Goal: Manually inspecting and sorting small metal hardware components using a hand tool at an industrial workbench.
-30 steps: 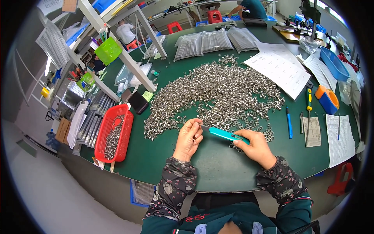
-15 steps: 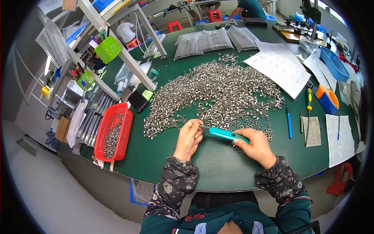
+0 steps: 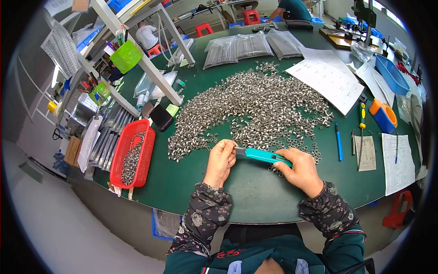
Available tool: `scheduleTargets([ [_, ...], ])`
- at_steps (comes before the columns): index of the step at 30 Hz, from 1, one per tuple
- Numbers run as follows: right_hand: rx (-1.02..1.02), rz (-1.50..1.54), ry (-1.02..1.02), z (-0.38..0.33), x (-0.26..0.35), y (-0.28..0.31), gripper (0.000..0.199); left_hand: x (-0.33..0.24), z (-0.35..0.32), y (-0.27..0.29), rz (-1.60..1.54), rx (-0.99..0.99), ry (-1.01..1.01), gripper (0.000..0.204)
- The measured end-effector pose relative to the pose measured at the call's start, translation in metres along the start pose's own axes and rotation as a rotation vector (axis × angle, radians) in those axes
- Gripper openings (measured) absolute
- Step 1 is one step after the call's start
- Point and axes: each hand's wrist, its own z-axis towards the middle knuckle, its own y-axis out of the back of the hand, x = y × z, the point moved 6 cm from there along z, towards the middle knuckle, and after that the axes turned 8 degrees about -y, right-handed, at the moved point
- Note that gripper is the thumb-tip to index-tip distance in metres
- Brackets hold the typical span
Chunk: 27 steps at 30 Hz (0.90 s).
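My right hand (image 3: 301, 171) is closed around a teal utility knife (image 3: 262, 155), whose blade points left. The blade's tip reaches the fingertips of my left hand (image 3: 219, 164). Those fingers are pinched together, and whatever they hold is too small or hidden to make out. Just beyond both hands spreads a wide heap of small metal rings (image 3: 255, 98) on the green table (image 3: 260, 201). A few loose rings lie beside and beneath the knife.
To the left, a red plastic basket (image 3: 147, 157) contains more rings. A phone (image 3: 161, 118) lies beyond it. Bagged metal rods (image 3: 253, 46) rest at the back. On the right are paper sheets (image 3: 326, 81), a blue pen (image 3: 338, 142), a screwdriver (image 3: 362, 116) and an orange-and-blue tape dispenser (image 3: 383, 116).
The knife has turned slightly in my right hand, so its slider side shows more. Both hands stay in nearly the same place.
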Motion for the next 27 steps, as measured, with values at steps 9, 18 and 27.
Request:
scheduleTargets([
  [9, -0.009, -0.024, 0.012, 0.000, 0.002, 0.002, 0.024, -0.001, -0.001, -0.001, 0.059, -0.019, 0.019, 0.021],
  [18, -0.061, -0.045, 0.075, -0.001, 0.004, 0.003, 0.024, 0.001, 0.000, 0.003, 0.060, -0.034, 0.084, 0.021],
  [27, -0.122, -0.119, 0.173, -0.002, 0.011, 0.008, 0.023, 0.001, -0.001, 0.003, 0.104, -0.010, 0.167, 0.021],
])
